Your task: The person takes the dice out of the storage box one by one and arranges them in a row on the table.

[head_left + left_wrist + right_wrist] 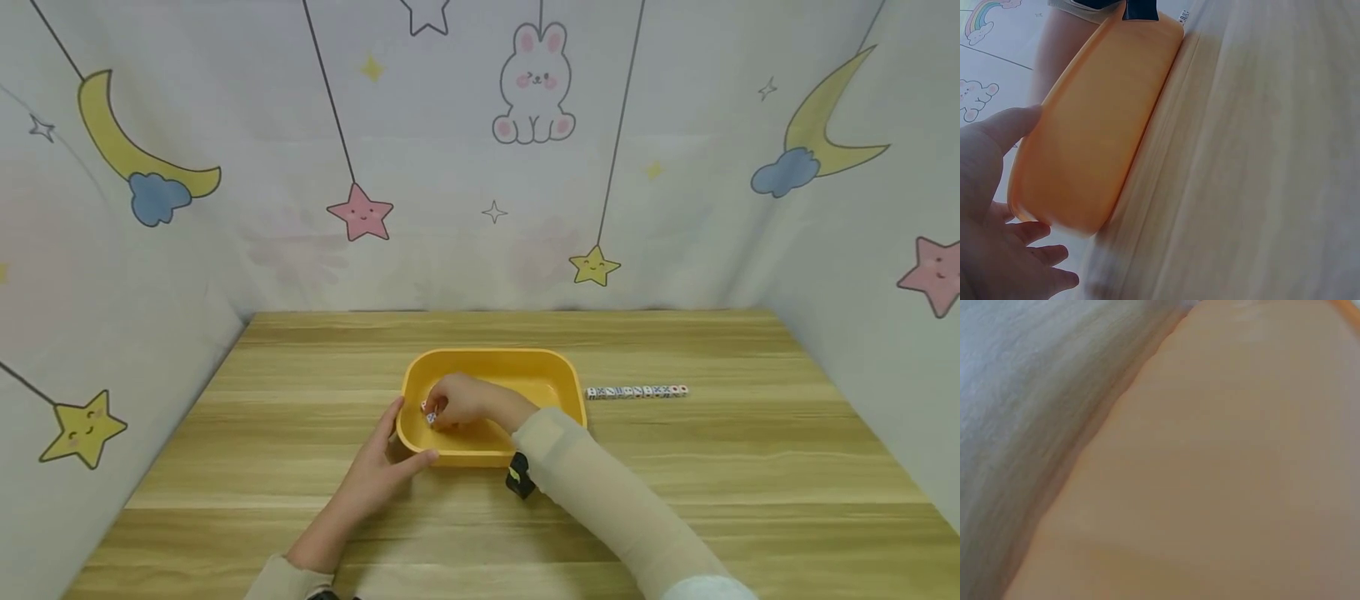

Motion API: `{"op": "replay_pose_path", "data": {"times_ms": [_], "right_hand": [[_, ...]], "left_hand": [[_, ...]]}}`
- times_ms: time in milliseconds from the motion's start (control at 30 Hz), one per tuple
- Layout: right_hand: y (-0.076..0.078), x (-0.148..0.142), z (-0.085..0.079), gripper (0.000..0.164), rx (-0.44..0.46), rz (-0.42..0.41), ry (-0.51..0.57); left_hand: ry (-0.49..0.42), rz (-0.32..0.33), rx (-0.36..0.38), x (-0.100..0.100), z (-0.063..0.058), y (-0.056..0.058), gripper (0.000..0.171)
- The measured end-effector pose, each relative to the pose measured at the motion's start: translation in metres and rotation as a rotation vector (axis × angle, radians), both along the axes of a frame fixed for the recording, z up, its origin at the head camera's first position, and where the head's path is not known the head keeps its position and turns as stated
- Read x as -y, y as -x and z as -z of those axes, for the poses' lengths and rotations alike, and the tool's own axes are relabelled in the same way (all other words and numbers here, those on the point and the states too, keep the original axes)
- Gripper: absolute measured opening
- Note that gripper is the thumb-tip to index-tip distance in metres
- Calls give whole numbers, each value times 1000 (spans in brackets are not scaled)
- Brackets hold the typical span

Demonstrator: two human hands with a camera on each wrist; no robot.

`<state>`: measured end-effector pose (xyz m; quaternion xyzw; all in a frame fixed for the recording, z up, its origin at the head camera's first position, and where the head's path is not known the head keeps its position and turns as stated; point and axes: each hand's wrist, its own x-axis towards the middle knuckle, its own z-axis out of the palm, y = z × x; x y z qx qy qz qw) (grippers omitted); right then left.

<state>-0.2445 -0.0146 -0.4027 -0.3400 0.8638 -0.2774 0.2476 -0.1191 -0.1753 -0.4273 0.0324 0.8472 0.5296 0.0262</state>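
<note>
In the head view a yellow plastic tub (491, 459) stands on the wooden table. My left hand (375, 462) braces its near left corner, thumb along the front rim and fingers spread along the left side. The left wrist view shows that hand (997, 206) with straight, parted fingers against the tub's outer wall (1097, 119). Inside the tub, at its left end, my right hand (461, 398) has curled fingers and pinches a small white die (431, 418). Another die (423, 406) shows beside the fingertips. The right wrist view shows mostly sleeve (1029, 419) and the tub's blurred surface (1222, 456).
A straight row of several white dice (637, 392) with coloured marks lies on the table (712, 467), just right of the tub. A black wrist device (520, 475) hangs under the right sleeve, by the tub's front wall. Printed curtains (450, 167) enclose the table's back and sides.
</note>
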Motion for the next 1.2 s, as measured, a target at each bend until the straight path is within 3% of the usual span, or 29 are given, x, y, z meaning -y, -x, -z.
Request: {"op": "replay_pose_path", "data": {"times_ms": [300,600,967,1200], "right_hand": [[3,-28,-22,16,-107,-24,69],[5,-78,-51,19,-85,18,163],[1,-169,-68,24,-134,211,182],[2,-226,-64,26,-150,327,177]], "left_hand": [[5,-20,23,0,6,3,95],[-2,-5,22,1,6,3,96],[10,4,26,0,7,4,100],[6,6,26,0,6,4,100]]}}
